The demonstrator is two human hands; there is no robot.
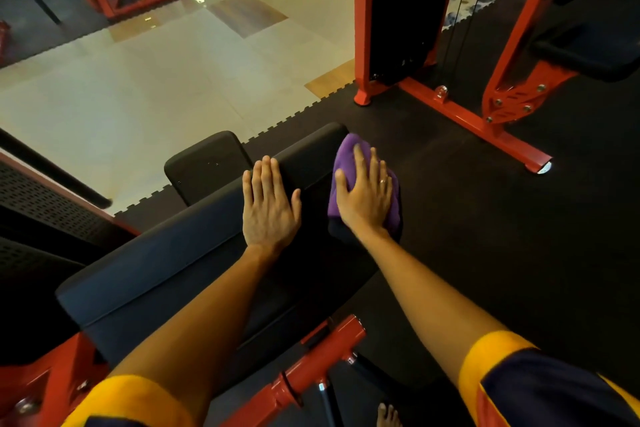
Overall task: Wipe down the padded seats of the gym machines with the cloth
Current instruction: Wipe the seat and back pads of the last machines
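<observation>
A long black padded seat (162,263) runs from lower left toward the middle of the head view. My left hand (268,206) lies flat on its top, fingers straight. My right hand (365,194) presses a purple cloth (343,156) against the pad's right side, fingers spread flat over it. A smaller black pad (207,163) sits just beyond the long one.
A red machine frame (460,111) with a black weight stack and another black pad (585,52) stands at the right on black rubber matting. A red bar (322,360) juts out below the seat. Pale tile floor (145,87) lies ahead, with more red machines far left.
</observation>
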